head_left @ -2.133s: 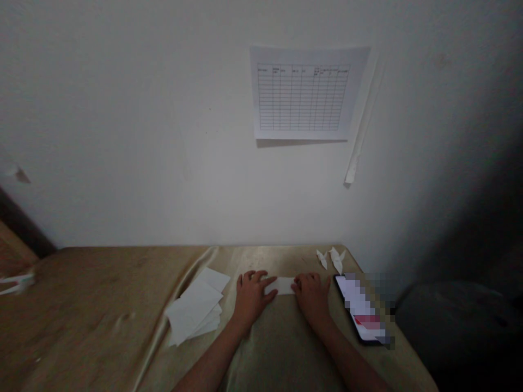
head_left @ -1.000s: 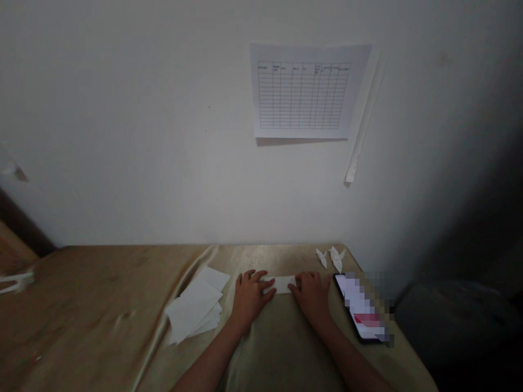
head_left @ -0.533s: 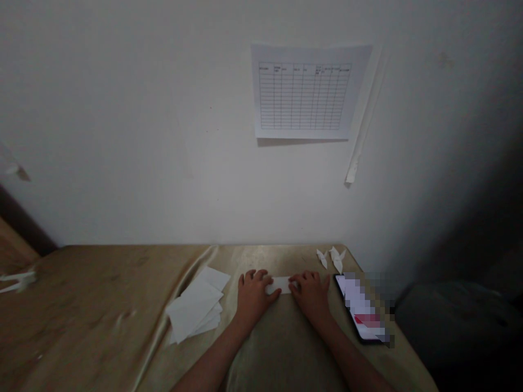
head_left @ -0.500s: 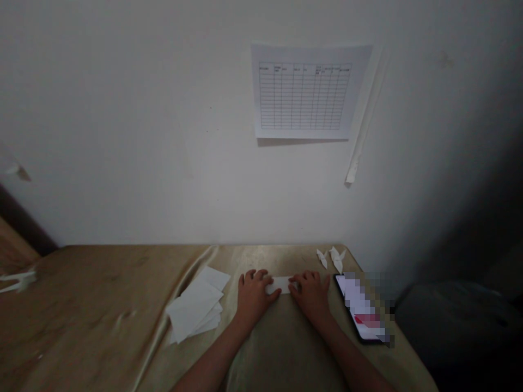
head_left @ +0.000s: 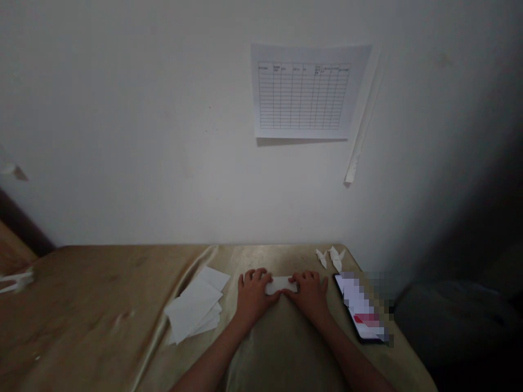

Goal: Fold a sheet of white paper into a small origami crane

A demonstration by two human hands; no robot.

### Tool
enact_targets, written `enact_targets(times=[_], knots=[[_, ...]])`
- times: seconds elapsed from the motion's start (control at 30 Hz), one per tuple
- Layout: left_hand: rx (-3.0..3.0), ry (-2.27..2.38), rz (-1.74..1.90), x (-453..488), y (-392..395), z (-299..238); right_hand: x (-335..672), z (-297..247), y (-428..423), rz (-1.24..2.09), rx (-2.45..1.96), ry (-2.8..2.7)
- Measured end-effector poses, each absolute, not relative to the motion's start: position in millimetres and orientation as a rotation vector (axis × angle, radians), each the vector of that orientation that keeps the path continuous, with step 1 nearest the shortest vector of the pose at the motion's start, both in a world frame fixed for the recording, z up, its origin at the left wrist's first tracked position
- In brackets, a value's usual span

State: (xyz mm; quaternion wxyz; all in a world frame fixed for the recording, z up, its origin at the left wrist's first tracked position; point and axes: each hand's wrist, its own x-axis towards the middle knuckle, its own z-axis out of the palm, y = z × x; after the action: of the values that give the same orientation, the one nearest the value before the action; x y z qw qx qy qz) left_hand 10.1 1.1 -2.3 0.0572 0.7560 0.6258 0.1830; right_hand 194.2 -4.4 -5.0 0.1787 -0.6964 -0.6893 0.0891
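Note:
A small white strip of folded paper [head_left: 281, 283] lies flat on the cloth-covered table between my hands. My left hand [head_left: 252, 295] holds its left end, thumb along the near edge and index finger at the side, the other fingers curved on the cloth. At the right end, my right hand [head_left: 310, 296] grips the paper with its index finger near the far corner and its thumb on the near edge. Both thumb tips almost meet at the middle of that edge. Two small folded paper figures [head_left: 336, 258] rest beyond my right hand.
Several loose white paper sheets [head_left: 196, 305] are fanned out left of my left hand. A phone [head_left: 359, 310], partly pixelated, lies near the table's right edge. On the wall behind hangs a printed table sheet [head_left: 304, 95]. The gold tablecloth [head_left: 102, 305] has a raised crease.
My right thumb has slid left along the paper's near edge, up to my left thumb. The left hand and the paper have hardly moved.

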Motion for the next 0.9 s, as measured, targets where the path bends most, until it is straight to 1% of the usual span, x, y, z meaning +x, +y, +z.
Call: enact_targets(times=[0.3,0.5,0.9], knots=[[2.222,1.831,0.582,0.7,6.3,-5.1,195.2,-4.7,-1.9,0.306,-1.955,-1.959],[2.172,1.744,0.535,-16.4,15.8,-10.0,199.4,-2.2,-0.9,0.377,-1.973,-1.974],[2.22,1.583,0.534,-36.1,29.2,-26.7,219.3,-3.7,5.9,0.521,-1.915,-1.996]])
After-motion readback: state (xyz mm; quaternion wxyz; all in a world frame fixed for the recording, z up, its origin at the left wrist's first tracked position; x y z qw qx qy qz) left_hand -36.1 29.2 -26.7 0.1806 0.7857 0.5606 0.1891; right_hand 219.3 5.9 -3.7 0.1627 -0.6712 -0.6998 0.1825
